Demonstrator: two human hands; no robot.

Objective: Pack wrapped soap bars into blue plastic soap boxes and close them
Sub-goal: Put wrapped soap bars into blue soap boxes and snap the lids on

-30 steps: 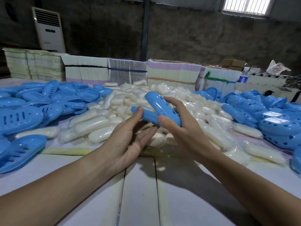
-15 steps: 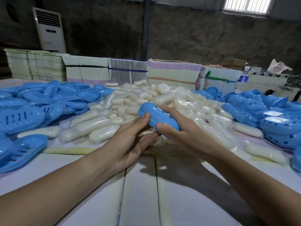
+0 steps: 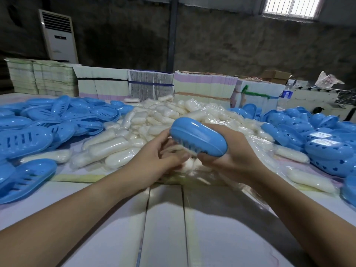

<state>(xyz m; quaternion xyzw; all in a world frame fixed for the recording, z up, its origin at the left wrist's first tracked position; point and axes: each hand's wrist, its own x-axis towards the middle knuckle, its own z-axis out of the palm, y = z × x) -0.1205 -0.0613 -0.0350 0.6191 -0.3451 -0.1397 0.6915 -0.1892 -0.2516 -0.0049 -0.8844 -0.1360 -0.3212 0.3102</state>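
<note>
Left hand (image 3: 154,160) sat low beside the closed blue soap box (image 3: 198,136), fingers loosely curled; thumb tip touched the box's left end, no real grip visible. Box was tilted, held above the pile of wrapped soap bars (image 3: 154,122). Right hand (image 3: 231,153) cupped the box from below and behind, fingers curled round it. Loose box halves (image 3: 48,120) far left, more boxes (image 3: 317,135) far right.
</note>
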